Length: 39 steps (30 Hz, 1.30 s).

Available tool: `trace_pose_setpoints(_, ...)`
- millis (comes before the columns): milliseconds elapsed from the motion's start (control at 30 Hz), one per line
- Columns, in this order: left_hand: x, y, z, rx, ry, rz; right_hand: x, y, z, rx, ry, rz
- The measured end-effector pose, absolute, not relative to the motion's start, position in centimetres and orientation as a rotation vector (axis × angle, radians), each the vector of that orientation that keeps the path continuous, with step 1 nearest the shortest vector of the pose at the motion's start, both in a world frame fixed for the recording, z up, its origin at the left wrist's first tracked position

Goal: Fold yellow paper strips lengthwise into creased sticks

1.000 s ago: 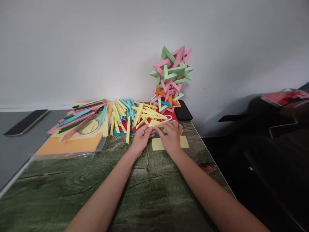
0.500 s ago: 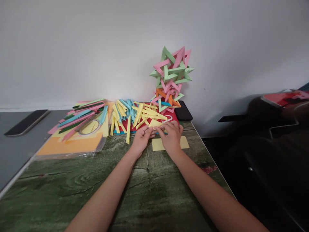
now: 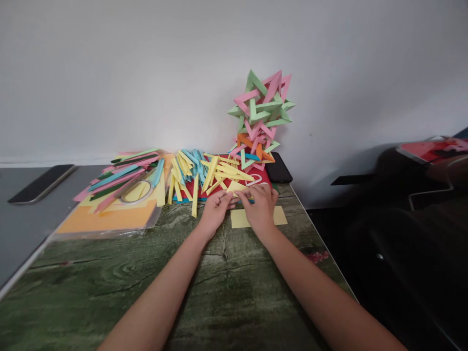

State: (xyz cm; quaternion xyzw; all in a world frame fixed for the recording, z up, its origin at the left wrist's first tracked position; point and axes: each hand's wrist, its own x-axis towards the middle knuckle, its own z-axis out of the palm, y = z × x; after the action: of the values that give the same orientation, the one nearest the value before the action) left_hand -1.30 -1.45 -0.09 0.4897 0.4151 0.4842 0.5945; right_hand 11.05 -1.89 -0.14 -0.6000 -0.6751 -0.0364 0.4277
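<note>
Between my two hands is a small piece of yellow paper (image 3: 236, 186), its near edge pinched by the fingertips of both. My left hand (image 3: 215, 210) is closed on its left part. My right hand (image 3: 260, 204) is closed on the right part, its fingers bent over the edge and hiding some of it. A flat yellow paper strip (image 3: 280, 216) lies on the table beneath my right hand and wrist. Just beyond my hands are folded yellow paper strips (image 3: 230, 171) on a red sheet (image 3: 260, 176), with folded blue strips (image 3: 197, 168) to their left.
A pink and green folded-paper star model (image 3: 261, 105) stands against the wall above a smaller multicoloured one (image 3: 254, 150). A black phone (image 3: 278, 168) lies beside them. At left are coloured strips (image 3: 122, 178), a tape roll (image 3: 136, 191), an orange paper pack (image 3: 106, 217) and another phone (image 3: 42, 184).
Both hands stay in almost the same place, pinching the yellow paper. The whole view has shifted very slightly.
</note>
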Motion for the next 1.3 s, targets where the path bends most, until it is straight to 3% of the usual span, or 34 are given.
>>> trace_pose_setpoints(533, -1.3, -1.5, -0.2, 1.007, 1.014, 1.298, 10.9, -2.6, 0.3, -1.345, -1.615, -0.194)
trace_pose_setpoints(700, -1.4, -1.5, 0.2, 0.869, 0.914, 1.390, 10.5, -2.4, -0.5, -1.176, -1.742, 0.348)
trace_pose_setpoints(900, -1.6, -1.5, 0.1, 0.885, 0.895, 1.381, 10.7, -0.4, -1.0, -1.074, -1.308, 1.086)
trace_pose_setpoints(1300, -1.4, -1.8, 0.7, 1.113, 0.960, 1.194, 11.4, -0.3, -0.4, -1.034, -1.071, 1.099)
